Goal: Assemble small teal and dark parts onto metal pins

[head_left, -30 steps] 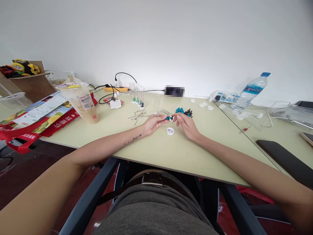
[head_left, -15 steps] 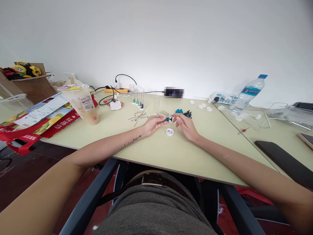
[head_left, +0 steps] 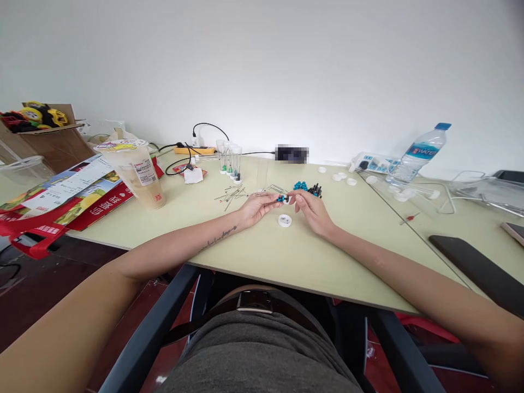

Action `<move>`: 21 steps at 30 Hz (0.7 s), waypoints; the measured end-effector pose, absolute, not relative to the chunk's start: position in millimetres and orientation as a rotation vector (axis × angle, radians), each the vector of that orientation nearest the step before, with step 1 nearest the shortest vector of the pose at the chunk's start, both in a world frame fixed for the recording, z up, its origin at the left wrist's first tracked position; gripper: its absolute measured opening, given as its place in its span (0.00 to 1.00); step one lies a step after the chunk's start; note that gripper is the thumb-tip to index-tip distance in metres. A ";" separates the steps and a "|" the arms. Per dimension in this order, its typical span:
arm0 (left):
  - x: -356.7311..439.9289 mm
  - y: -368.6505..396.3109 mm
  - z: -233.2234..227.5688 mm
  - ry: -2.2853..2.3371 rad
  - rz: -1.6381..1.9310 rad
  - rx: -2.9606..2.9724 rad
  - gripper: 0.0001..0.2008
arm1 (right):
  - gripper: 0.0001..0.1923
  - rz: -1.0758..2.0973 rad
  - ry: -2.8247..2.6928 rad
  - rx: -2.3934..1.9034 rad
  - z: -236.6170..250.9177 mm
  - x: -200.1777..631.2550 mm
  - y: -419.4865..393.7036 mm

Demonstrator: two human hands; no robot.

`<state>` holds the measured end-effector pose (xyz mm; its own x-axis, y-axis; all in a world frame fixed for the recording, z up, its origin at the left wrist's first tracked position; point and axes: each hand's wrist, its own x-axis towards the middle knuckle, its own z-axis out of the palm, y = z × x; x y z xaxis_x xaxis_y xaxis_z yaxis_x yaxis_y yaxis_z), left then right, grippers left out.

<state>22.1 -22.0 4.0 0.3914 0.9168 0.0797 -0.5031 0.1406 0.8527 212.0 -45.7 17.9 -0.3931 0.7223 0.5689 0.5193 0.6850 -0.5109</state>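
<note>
Above the pale green table [head_left: 262, 251], the left hand [head_left: 257, 207] and the right hand [head_left: 311, 210] meet, both pinching one small blue-and-black part [head_left: 281, 198] between their fingertips, just above a white cap [head_left: 284, 220].

View drifted slightly; left hand [head_left: 256, 207] and right hand [head_left: 311, 210] barely shifted at frame centre, fingertips closing a touch tighter on blue piece [head_left: 280, 198].
</note>
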 end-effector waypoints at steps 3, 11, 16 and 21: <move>22.2 -22.0 4.4 0.530 1.097 0.949 0.04 | 0.22 0.320 -2.073 -0.949 18.1 211.8 -45.8; 22.2 -20.5 3.1 0.555 1.094 0.943 0.05 | 0.21 0.325 -2.072 -0.959 17.1 212.1 -45.9; 22.2 -20.5 3.2 0.544 1.082 0.950 0.05 | 0.22 0.313 -2.082 -0.956 16.5 212.2 -45.3; 21.4 -20.7 3.3 0.546 1.067 0.969 0.07 | 0.23 0.299 -2.082 -0.953 16.5 211.7 -44.7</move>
<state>21.4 -20.7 3.3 0.4127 0.9083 0.0683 -0.4760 0.1511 0.8663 211.7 -44.7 16.5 -0.3877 0.7186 0.5774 0.5268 0.6867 -0.5009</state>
